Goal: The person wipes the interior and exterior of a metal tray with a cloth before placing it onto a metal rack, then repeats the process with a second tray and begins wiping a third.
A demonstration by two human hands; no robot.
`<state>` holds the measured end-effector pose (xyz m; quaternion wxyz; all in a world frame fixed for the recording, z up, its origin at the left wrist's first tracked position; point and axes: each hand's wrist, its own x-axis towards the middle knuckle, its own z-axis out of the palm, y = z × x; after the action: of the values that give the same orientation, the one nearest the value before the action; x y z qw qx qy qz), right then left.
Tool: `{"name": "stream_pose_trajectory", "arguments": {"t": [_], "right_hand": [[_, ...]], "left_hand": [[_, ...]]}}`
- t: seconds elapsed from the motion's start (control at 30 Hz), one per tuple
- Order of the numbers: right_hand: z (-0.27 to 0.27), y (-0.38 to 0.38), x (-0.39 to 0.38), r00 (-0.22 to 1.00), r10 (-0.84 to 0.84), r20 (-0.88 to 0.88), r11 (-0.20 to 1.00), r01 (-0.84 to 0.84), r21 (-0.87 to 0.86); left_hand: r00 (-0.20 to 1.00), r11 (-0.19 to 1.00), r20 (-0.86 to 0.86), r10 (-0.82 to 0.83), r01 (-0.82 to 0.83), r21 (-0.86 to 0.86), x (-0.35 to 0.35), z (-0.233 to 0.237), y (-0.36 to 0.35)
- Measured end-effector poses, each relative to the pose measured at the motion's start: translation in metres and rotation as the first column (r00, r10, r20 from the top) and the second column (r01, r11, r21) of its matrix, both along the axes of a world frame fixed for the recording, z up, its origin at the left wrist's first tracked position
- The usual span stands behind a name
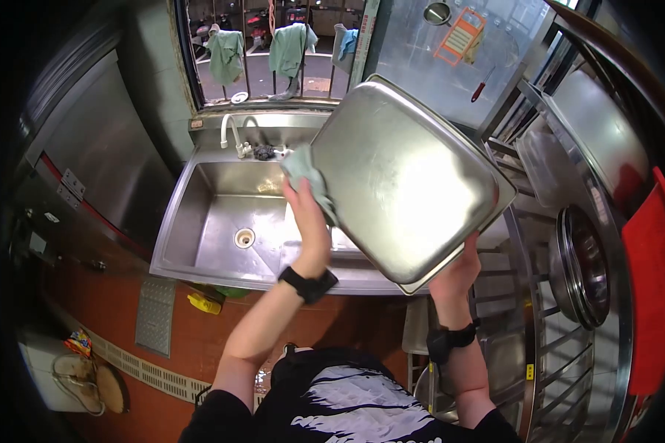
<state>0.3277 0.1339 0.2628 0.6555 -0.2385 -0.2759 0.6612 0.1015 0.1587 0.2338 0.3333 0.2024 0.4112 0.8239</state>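
A large rectangular metal tray is tilted up over the right part of the sink, its smooth underside facing me. My right hand grips the tray's lower right edge, with the fingers partly hidden behind it. My left hand presses a pale green cloth against the tray's left edge. The sink basin with its round drain lies below, and the white faucet stands behind it.
Green cloths hang on the window bars. An orange grater and a strainer hang at the back. To the right, a metal rack holds stacked bowls. A metal cabinet stands left.
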Motion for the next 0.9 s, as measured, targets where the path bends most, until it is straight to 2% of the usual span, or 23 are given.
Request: {"name": "stream_pose_trajectory", "arguments": {"t": [0.03, 0.07, 0.1, 0.13, 0.17, 0.2, 0.23, 0.27, 0.3, 0.37, 0.47, 0.53, 0.57, 0.6, 0.63, 0.7, 0.73, 0.8, 0.87, 0.9], "right_hand": [[-0.003, 0.003, -0.004, 0.998, 0.021, -0.061, 1.0, -0.02, 0.016], [-0.005, 0.006, -0.009, 0.992, 0.041, -0.123, 0.999, -0.037, 0.034], [-0.004, 0.011, -0.017, 0.989, 0.008, -0.146, 1.0, -0.008, 0.0], [0.002, 0.013, -0.025, 0.99, -0.003, -0.138, 0.999, -0.003, -0.042], [0.005, 0.016, -0.026, 0.992, -0.011, -0.123, 0.996, 0.0, -0.085], [0.007, 0.021, -0.028, 0.994, -0.017, -0.107, 0.992, 0.003, -0.125], [0.006, 0.025, -0.03, 0.996, -0.071, -0.044, 0.994, 0.067, -0.084], [0.002, 0.029, -0.028, 0.996, -0.073, -0.043, 0.995, 0.069, -0.077], [-0.004, 0.032, -0.026, 0.997, -0.027, -0.069, 0.998, 0.023, -0.057], [-0.007, 0.031, -0.025, 0.992, 0.016, -0.126, 0.999, -0.021, -0.034], [0.0, 0.022, -0.024, 0.993, -0.036, -0.11, 0.998, 0.031, -0.052], [-0.001, 0.014, -0.019, 0.99, -0.005, -0.144, 0.997, -0.006, -0.075], [-0.001, 0.009, -0.015, 0.984, 0.027, -0.174, 0.994, -0.044, -0.096], [-0.003, 0.004, -0.01, 0.987, 0.049, -0.153, 0.997, -0.058, -0.052], [-0.002, -0.005, -0.007, 0.992, 0.056, -0.112, 0.997, -0.062, -0.049], [-0.008, -0.017, 0.002, 0.995, 0.072, -0.071, 0.996, -0.076, -0.047], [-0.015, -0.021, 0.009, 0.993, 0.119, -0.011, 0.993, -0.119, 0.001], [-0.028, -0.023, 0.012, 0.984, 0.172, 0.052, 0.984, -0.174, 0.043], [-0.041, -0.023, 0.007, 0.969, 0.151, 0.197, 0.982, -0.169, 0.08], [-0.041, -0.023, -0.004, 0.968, 0.091, 0.233, 0.992, -0.11, 0.068]], "left_hand": [[1.0, 1.0, 0.02, -0.004, 0.004, -0.01, 0.027, 0.009, -0.014], [0.988, 0.999, -0.152, -0.042, 0.04, -0.017, 0.049, -0.011, -0.02], [0.926, 0.993, -0.377, -0.017, -0.027, -0.112, 0.076, -0.012, -0.035], [0.925, 0.997, -0.372, -0.081, 0.072, -0.038, 0.098, -0.013, -0.05], [0.845, 0.996, -0.531, -0.07, 0.029, -0.086, 0.114, -0.019, -0.062], [0.728, 0.999, -0.686, 0.017, -0.047, -0.025, 0.127, -0.021, -0.068], [0.603, 0.995, -0.791, 0.101, -0.083, 0.063, 0.128, -0.023, -0.065], [0.462, 0.982, -0.867, 0.187, -0.107, 0.154, 0.128, -0.025, -0.063], [0.465, 0.982, -0.865, 0.19, -0.107, 0.159, 0.123, -0.024, -0.06], [0.195, 0.964, -0.944, 0.266, -0.061, 0.259, 0.102, -0.023, -0.052], [0.169, 0.957, -0.944, 0.283, 0.024, 0.291, 0.083, -0.006, -0.054], [0.205, 0.96, -0.942, 0.265, 0.034, 0.278, 0.067, 0.0, -0.051], [0.267, 0.97, -0.934, 0.238, -0.007, 0.245, 0.056, 0.002, -0.046], [0.329, 0.976, -0.92, 0.214, -0.048, 0.21, 0.045, 0.003, -0.04], [0.328, 0.977, -0.921, 0.21, -0.052, 0.205, 0.034, 0.002, -0.034], [0.555, 0.972, -0.818, 0.153, -0.233, 0.024, 0.012, -0.004, -0.019], [0.555, 0.971, -0.818, 0.154, -0.24, 0.02, 0.001, -0.008, -0.015], [0.74, 0.981, -0.665, 0.105, -0.186, -0.052, -0.014, -0.018, -0.008], [0.634, 0.98, -0.769, 0.082, -0.193, -0.055, 0.015, -0.023, -0.021], [0.54, 0.983, -0.835, 0.107, -0.185, 0.006, 0.036, -0.035, -0.026]]}}
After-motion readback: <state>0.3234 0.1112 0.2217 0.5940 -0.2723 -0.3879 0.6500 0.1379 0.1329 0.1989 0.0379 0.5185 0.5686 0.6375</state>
